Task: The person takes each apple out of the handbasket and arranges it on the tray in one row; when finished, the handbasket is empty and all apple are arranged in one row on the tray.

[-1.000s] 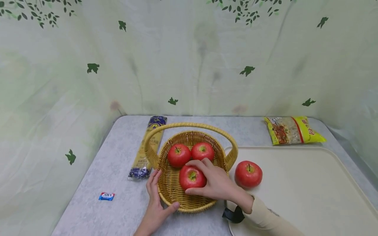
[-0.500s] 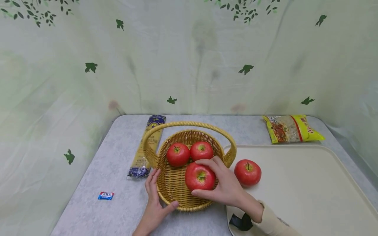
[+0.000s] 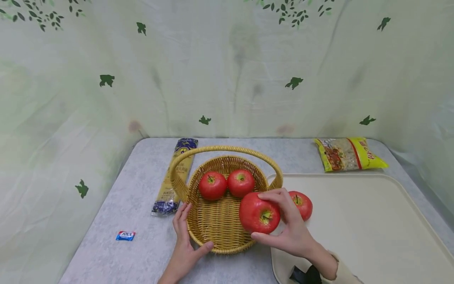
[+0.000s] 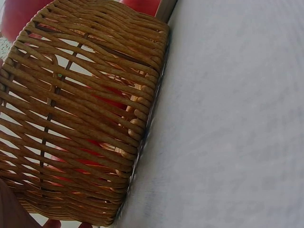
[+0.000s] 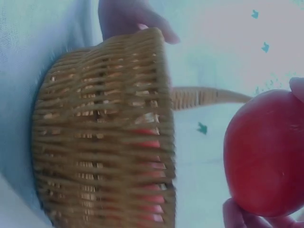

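My right hand (image 3: 291, 232) grips a red apple (image 3: 256, 215) between thumb and fingers, raised over the right front rim of a wicker basket (image 3: 217, 223). In the right wrist view this held apple (image 5: 266, 156) is apart from the basket wall (image 5: 104, 128). Two red apples, a left one (image 3: 212, 185) and a right one (image 3: 240, 183), lie inside toward the back. My left hand (image 3: 185, 250) rests against the basket's left front side, fingers fairly straight and thumb at the rim. Another red apple (image 3: 302, 205) sits on the tray, partly hidden by my right hand.
A cream tray (image 3: 361, 221) covers the table's right side. Behind it lies a yellow food packet (image 3: 349, 154). A long pasta packet (image 3: 173, 177) is left of the basket, partly behind its arched handle (image 3: 227, 148). A small blue-and-red wrapped sweet (image 3: 125, 236) lies at left.
My right hand has lifted the apple from inside the basket and moved it right, over the rim. The left hand and basket have stayed in place.
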Available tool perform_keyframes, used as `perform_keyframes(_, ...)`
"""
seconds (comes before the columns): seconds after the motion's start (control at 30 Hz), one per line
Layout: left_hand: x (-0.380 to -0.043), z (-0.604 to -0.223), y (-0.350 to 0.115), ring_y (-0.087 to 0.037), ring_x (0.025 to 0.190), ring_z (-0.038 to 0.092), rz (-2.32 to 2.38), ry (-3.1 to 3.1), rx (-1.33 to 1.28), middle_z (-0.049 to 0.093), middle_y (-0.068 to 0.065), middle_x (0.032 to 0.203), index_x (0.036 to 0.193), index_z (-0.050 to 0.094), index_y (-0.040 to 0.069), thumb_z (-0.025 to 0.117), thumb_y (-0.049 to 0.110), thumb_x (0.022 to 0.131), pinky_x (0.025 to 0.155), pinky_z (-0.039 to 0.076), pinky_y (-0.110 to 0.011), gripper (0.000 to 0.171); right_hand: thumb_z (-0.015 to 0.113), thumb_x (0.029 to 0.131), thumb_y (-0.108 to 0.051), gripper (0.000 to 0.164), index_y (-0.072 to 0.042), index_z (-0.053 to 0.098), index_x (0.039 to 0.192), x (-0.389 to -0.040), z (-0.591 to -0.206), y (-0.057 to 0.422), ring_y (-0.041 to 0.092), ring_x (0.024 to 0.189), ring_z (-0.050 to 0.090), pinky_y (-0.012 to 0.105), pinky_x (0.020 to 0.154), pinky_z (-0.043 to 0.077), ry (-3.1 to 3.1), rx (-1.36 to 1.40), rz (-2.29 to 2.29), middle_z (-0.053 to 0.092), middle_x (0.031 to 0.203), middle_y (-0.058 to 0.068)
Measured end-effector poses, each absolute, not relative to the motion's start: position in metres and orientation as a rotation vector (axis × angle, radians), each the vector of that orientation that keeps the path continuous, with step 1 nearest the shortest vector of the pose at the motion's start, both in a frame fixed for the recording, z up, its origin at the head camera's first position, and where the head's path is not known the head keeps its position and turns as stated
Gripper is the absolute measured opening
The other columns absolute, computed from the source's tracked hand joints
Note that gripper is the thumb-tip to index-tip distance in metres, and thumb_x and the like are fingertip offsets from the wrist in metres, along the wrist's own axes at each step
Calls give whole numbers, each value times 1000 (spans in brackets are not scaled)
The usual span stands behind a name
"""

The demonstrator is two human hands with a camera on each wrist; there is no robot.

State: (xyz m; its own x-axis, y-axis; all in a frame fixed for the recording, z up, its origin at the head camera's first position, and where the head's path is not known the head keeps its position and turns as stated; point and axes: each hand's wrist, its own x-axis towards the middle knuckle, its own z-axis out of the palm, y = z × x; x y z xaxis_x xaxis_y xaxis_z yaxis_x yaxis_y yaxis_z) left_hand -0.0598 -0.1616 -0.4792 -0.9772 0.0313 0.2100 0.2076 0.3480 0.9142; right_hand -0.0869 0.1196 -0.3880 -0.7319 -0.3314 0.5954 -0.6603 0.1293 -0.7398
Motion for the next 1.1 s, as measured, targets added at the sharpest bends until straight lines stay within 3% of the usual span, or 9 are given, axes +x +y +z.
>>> perform_keyframes(0.13, -60, -480, -161, -28, 138, -2, -1689, -2464, -202, -4, 8, 151, 152, 9, 24, 81, 16, 71, 100, 12, -68, 109, 84, 55, 10, 77, 0, 50, 124, -80, -376, 132, 24, 112, 44, 29, 79, 51, -2059, 936, 1702, 45, 119, 18)
perform_keyframes(0.43, -61, -480, -162, -29, 138, -4, -1691, -2475, -194, -6, 8, 151, 152, 10, 24, 80, 15, 72, 97, 12, -73, 107, 81, 50, 16, 85, 8, 44, 126, -82, -399, 177, 27, 117, 42, 24, 80, 50, -2014, 688, 1648, 43, 128, 21)
perform_keyframes(0.87, -60, -479, -161, -29, 137, -5, -1684, -2502, -181, -8, 9, 150, 152, 8, 26, 80, 16, 73, 97, 14, -71, 107, 77, 65, 14, 82, -1, 36, 135, -89, -417, 225, 13, 116, 40, 12, 77, 45, -2182, 33, 1451, 44, 128, -9)
perform_keyframes(1.1, -61, -478, -161, -27, 137, -8, -1704, -2496, -172, -8, 9, 150, 152, 9, 25, 80, 16, 73, 99, 13, -70, 106, 78, 71, 4, 80, -10, 36, 138, -99, -438, 249, 13, 116, 38, 11, 73, 45, -2194, -118, 1422, 43, 131, -2)
